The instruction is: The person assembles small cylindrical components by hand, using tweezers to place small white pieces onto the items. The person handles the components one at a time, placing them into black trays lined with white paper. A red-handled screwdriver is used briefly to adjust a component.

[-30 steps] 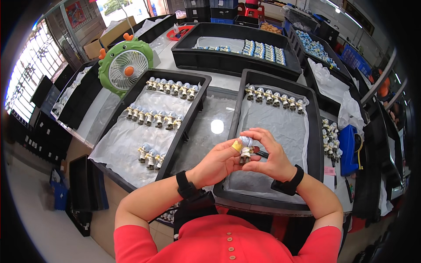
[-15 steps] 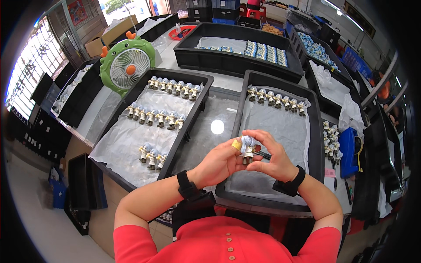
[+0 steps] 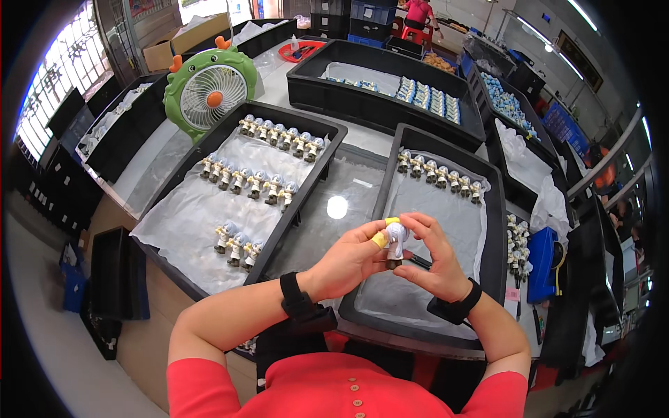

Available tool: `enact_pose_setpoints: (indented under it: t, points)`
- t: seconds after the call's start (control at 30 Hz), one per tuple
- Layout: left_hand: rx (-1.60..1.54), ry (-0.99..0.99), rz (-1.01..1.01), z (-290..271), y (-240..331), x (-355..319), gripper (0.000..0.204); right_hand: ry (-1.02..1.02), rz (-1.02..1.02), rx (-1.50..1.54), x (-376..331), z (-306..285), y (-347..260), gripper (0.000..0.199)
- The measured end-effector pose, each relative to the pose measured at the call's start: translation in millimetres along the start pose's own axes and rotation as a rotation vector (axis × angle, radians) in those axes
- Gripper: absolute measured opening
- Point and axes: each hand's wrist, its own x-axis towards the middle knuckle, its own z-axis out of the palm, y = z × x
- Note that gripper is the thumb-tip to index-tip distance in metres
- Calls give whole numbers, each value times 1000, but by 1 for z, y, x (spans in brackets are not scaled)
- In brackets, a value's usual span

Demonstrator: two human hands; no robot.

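Observation:
A small white toy figure (image 3: pixel 397 240) is held upright between both hands above the right black tray (image 3: pixel 496 209). My left hand (image 3: pixel 352 259), with yellow caps on thumb and forefinger, pinches it from the left. From the right, my right hand (image 3: pixel 433 259) closes its fingers around the figure's side and base. Both wrists wear black bands. A row of like figures (image 3: pixel 437 173) stands at the far end of the right tray. The left black tray (image 3: pixel 327 150) holds three rows of the same figures on white sheet.
A green desk fan (image 3: pixel 209 87) stands behind the left tray. Further black trays with small parts (image 3: pixel 425 94) lie at the back. More figures (image 3: pixel 514 244) and a blue box (image 3: pixel 540 263) sit to the right. A glass table top (image 3: pixel 334 202) shows between the trays.
Both hands stay together on the figure; it has been turned and lifted slightly between the fingers. The trays have not moved.

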Motion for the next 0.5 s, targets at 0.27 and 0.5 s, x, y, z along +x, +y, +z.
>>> enact_pose_setpoints:
  t: [0.27,0.5]
  points:
    - [293,88,23,2,-6,-3,33,91,137,294,-9,6,3,42]
    - [366,81,73,1,-6,-8,40,44,152,399,-11,13,2,40]
